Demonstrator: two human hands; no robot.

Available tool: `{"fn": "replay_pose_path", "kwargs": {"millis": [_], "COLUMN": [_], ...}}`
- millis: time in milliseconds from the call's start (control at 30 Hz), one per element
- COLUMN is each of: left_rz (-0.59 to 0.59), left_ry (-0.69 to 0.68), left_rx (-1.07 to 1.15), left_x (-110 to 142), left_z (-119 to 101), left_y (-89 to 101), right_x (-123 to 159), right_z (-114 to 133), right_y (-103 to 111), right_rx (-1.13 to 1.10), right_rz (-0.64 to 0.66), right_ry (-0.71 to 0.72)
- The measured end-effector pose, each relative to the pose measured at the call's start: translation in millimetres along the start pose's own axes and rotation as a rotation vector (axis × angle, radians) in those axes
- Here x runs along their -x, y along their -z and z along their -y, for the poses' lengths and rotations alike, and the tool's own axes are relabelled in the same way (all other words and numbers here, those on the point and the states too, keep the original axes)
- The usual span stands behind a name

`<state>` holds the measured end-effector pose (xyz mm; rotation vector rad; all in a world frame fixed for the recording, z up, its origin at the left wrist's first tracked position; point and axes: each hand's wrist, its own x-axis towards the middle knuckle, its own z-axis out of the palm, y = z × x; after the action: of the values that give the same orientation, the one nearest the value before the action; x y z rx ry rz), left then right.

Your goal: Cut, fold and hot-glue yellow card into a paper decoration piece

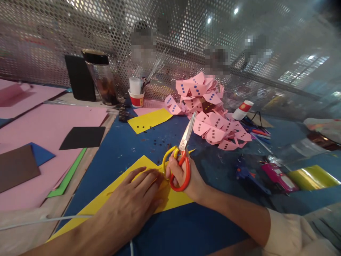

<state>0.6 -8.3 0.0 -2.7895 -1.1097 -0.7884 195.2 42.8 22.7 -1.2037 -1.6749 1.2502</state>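
Note:
My right hand (194,177) grips a pair of scissors (183,144) by the handles, one loop red and one yellow. The metal blades point up and away, and they look closed. A large sheet of yellow paper (174,201) lies on the blue table under both hands. My left hand (133,197) rests on it, palm down, with the fingers stretched across the paper and bent slightly at the tips. Its thumb is mostly hidden. The fingertips of both hands almost meet over the paper, and what lies between them is hard to make out.
Folded pink paper pieces (213,128) with dark squares are heaped behind the scissors. Pink sheets (18,142) cover the left side. A jar (102,80) and a paper cup (136,98) stand at the back. A blue glue gun (252,177) lies right. A white cable (69,217) crosses the left.

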Motion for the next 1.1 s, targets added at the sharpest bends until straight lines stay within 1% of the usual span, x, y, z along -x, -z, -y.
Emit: {"fn": "replay_pose_path", "kwargs": {"millis": [300, 500, 767, 933, 1100], "left_rz": [0.030, 0.041, 0.054, 0.038, 0.045], "left_ry": [0.005, 0.004, -0.026, -0.028, -0.058], "left_rx": [-0.006, -0.021, -0.077, -0.085, -0.079], "left_x": [-2, -2, -3, -4, -5], "left_z": [-1, 0, 0, 0, 1], "left_y": [-0.2, 2.3, 4.0, 4.7, 5.3], "right_x": [-1, 0, 9, 12, 7], "right_z": [-2, -2, -7, -9, -5], "right_y": [-1, 2, 10, 13, 9], "right_rx": [0.015, 0.055, 0.045, 0.010, 0.000], "right_rz": [0.010, -0.007, -0.016, -0.040, 0.001], "right_ry": [0.000, 0.046, -0.022, -0.015, 0.011]}}
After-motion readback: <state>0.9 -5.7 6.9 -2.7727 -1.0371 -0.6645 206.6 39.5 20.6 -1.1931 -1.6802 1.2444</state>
